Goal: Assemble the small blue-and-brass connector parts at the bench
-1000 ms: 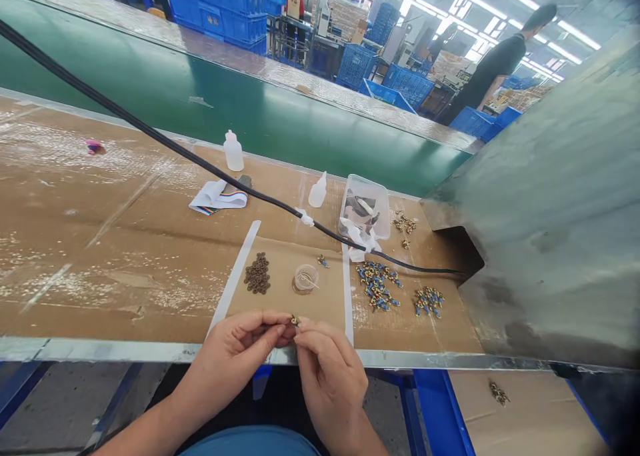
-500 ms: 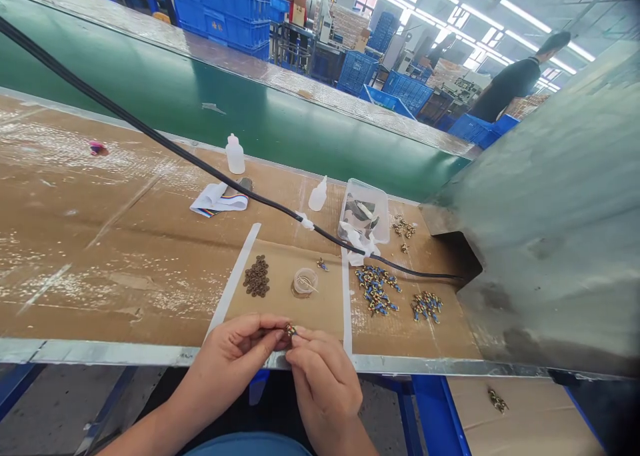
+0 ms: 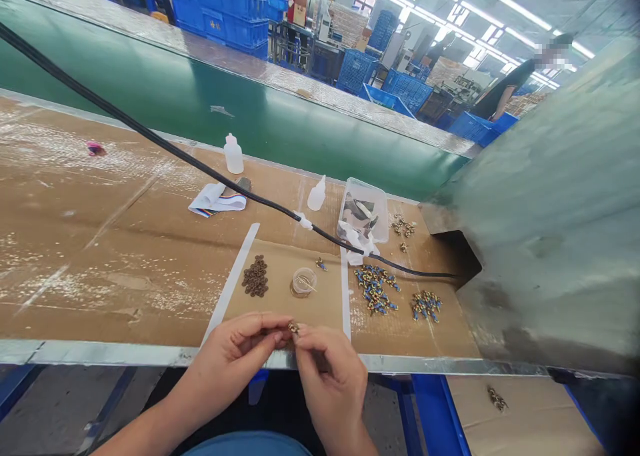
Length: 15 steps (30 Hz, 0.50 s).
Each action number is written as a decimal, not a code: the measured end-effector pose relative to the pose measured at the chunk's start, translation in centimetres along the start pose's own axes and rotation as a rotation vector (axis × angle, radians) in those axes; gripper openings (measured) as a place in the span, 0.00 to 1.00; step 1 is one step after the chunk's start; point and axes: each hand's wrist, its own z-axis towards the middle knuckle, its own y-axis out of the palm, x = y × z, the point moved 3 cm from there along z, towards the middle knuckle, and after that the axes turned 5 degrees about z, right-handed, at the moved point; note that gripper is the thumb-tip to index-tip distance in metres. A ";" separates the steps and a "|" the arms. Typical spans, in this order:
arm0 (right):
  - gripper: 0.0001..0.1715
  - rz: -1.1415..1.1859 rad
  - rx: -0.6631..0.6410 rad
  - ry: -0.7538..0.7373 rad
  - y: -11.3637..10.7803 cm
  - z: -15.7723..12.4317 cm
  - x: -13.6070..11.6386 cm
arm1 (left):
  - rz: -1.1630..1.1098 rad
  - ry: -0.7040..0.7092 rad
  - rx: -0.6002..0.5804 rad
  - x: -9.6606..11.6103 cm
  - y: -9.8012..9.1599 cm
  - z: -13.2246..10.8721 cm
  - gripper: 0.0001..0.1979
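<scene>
Near the front edge of the bench, both my hands meet at a small dark and gold-coloured part (image 3: 293,327). My left hand (image 3: 240,356) pinches it between thumb and forefinger. From the other side, my right hand (image 3: 330,376) has its thumb and fingertips closed on it. The fingers cover much of the part, so its full shape is hidden. Just beyond the hands lie a pile of small brown rings (image 3: 256,277), a round clear cup (image 3: 304,281) with thin sticks across it, and a single blue-and-gold piece (image 3: 321,264).
To the right are blue-and-gold piles (image 3: 375,289), a clear box (image 3: 365,209) and a metal housing (image 3: 540,243). A black cable (image 3: 240,195) crosses above the bench. Two squeeze bottles (image 3: 233,155) stand before the green belt (image 3: 280,119). Two people are beyond.
My right hand has shifted slightly right and its fingers have re-formed around the part, whose blue no longer shows. The scrap on the belt has moved right. A person in the background has turned.
</scene>
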 end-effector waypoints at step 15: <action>0.12 0.593 0.078 0.703 0.8 -0.1 2.3 | 0.360 0.171 0.017 0.1 -0.1 0.0 0.13</action>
